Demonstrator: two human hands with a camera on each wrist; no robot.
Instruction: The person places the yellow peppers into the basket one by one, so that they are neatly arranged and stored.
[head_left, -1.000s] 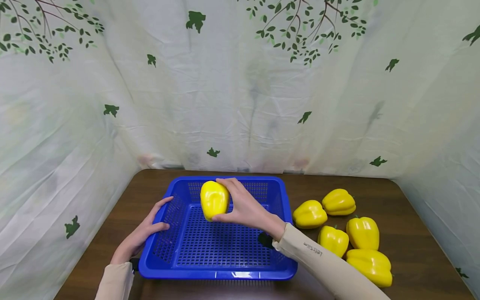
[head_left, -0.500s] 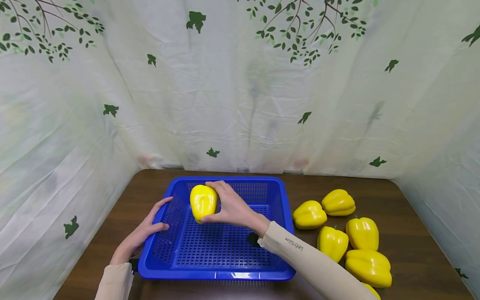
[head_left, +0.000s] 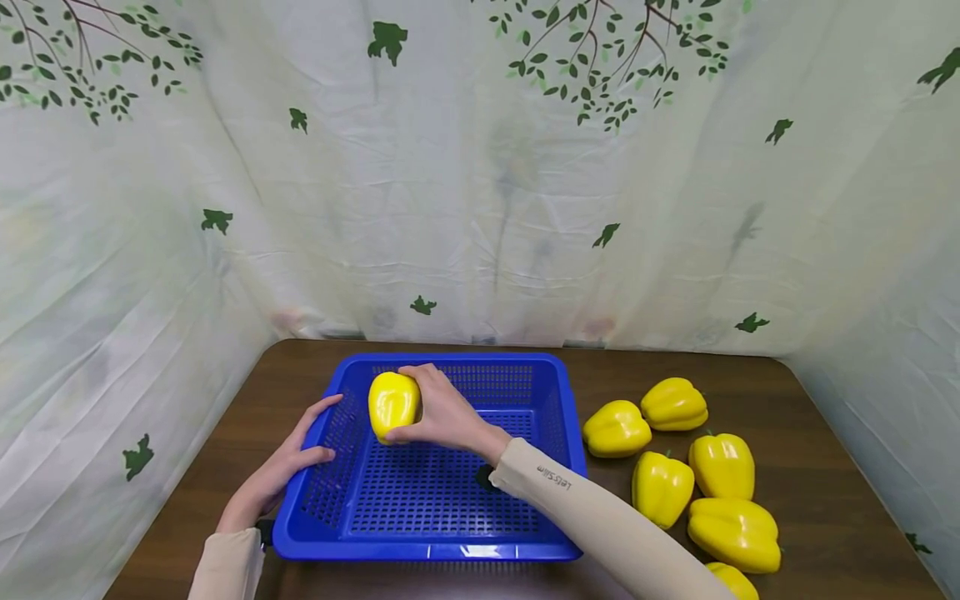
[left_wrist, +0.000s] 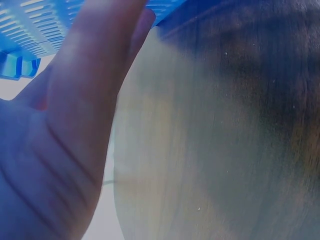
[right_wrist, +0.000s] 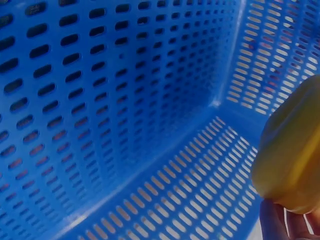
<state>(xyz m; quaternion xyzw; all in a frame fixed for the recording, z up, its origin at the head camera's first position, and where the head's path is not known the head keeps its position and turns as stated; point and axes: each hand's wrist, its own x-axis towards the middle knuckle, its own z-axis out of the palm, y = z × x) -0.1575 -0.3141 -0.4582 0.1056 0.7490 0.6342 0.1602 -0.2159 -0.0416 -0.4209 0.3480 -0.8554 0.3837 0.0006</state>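
Note:
A blue plastic basket [head_left: 450, 548] with slotted walls stands on the table. Over its left part, my right hand [head_left: 442, 412] holds a yellow bell pepper [head_left: 392, 406] between thumb and fingers. In the right wrist view the same pepper [right_wrist: 292, 155] shows at the right edge, above the slotted floor, with fingertips [right_wrist: 272, 220] under it. My left hand [head_left: 281, 467] grips the basket's left rim, thumb and a finger reaching over it; its other fingers are hidden. The left wrist view has this hand [left_wrist: 85, 95] against the basket's outer wall [left_wrist: 37, 25].
Right of the basket, several yellow bell peppers lie grouped on the brown wooden table [head_left: 825, 500], among them a near one [head_left: 735, 533] and a far one [head_left: 673, 404]. A pale curtain [head_left: 480, 208] with leaf prints hangs behind the table and along both sides.
My right hand has moved left with the pepper, from near the basket's middle toward its left wall. Another pepper has come into view at the bottom right. The left hand stays put.

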